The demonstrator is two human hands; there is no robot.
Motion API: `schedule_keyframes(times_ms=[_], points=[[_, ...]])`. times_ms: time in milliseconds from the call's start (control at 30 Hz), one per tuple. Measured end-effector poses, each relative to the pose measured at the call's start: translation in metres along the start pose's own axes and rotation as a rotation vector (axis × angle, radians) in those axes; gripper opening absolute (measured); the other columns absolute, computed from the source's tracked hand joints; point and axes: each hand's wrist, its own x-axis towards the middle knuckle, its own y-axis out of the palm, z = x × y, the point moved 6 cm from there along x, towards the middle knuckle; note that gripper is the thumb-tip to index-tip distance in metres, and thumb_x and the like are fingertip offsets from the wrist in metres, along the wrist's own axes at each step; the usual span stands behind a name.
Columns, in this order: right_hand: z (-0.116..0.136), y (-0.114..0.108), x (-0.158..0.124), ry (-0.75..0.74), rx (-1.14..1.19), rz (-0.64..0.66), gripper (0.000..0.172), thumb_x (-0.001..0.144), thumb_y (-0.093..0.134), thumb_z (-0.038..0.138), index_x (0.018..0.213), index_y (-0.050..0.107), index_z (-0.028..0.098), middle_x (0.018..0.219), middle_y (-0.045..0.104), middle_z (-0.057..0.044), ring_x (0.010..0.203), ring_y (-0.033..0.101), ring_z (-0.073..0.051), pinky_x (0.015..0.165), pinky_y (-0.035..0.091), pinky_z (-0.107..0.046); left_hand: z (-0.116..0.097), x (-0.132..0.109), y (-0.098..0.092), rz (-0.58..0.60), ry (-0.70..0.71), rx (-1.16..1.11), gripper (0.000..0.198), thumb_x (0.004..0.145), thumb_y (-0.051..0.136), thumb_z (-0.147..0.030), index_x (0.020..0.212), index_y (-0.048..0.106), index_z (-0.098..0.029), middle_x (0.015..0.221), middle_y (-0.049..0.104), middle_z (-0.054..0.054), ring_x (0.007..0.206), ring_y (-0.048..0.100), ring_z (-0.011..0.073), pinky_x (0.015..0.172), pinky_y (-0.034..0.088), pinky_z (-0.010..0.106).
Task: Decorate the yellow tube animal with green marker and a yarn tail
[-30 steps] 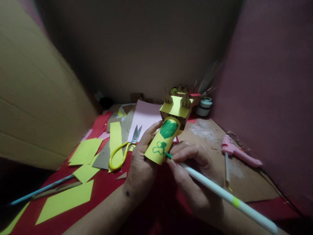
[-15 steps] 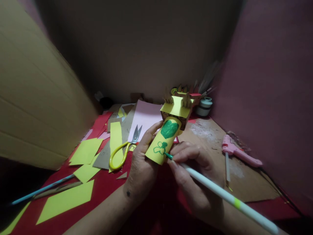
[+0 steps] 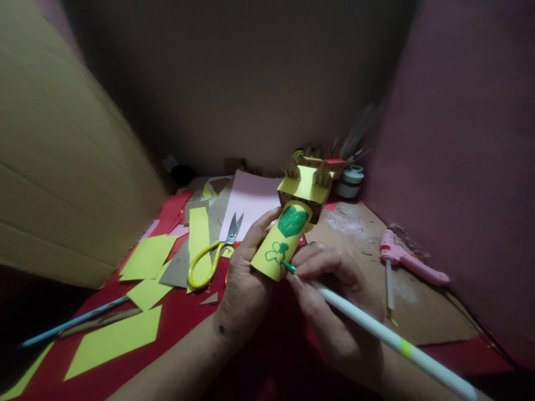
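Both hands were closed on something: the right hand [image 3: 330, 289] pinched a white marker [image 3: 359, 307] between thumb and fingers, and the left hand [image 3: 246, 273] curled around a yellow paper tube [image 3: 296, 240]. The tube tilted in front of the person, between the two hands, and the marker's green tip touched it beside a small green outline, below a filled green heart. At its far end, a yellow-topped box shape [image 3: 306, 189] with upright jagged pieces adjoined it.

On the left, a yellow sheet [image 3: 117, 340] lay on the red surface [image 3: 179, 312], just beside a blue stick [image 3: 75, 321]. Farther on, yellow-handled scissors [image 3: 229, 238] lay with blades parted over a pink sheet [image 3: 246, 200]. To the right, a pink glue gun [image 3: 407, 259] rested on brown cardboard [image 3: 434, 317]; beyond stood a pale jar [image 3: 349, 181].
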Motion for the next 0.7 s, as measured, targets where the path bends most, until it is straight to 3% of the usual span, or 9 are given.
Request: schedule_keyframes(times_ms=[200,567,700], points=[[0.0029,-0.0016,0.0035,0.000,-0.024,-0.044,0.015,0.085,0.059,0.008,0.084,0.061,0.023,0.081,0.063,-0.001,0.076,0.059,-0.015,0.065,0.048,-0.029,-0.0028,0.0011,0.0019,0.017,0.009,-0.026,0.042,0.083,0.074,-0.022,0.122,0.065,-0.036,0.108,0.073,-0.004,0.095,0.069,0.0155,0.083,0.056,0.023],[0.0049,-0.0030,0.0040,-0.006,-0.073,-0.069,0.013,0.084,0.060,0.010,0.082,0.060,0.023,0.077,0.063,-0.001,0.072,0.059,-0.015,0.059,0.047,-0.028,-0.0037,0.0010,0.0022,0.021,0.025,-0.028,0.046,0.080,0.076,-0.023,0.123,0.065,-0.032,0.111,0.072,0.000,0.100,0.069,0.0232,0.089,0.056,0.035],[0.0031,-0.0029,0.0027,-0.001,-0.060,-0.059,0.014,0.085,0.060,0.010,0.082,0.060,0.023,0.078,0.062,-0.001,0.074,0.059,-0.015,0.063,0.048,-0.029,-0.0013,0.0011,0.0010,0.025,0.022,-0.015,0.047,0.079,0.076,-0.021,0.123,0.065,-0.033,0.111,0.072,0.000,0.099,0.068,0.0227,0.087,0.056,0.034]])
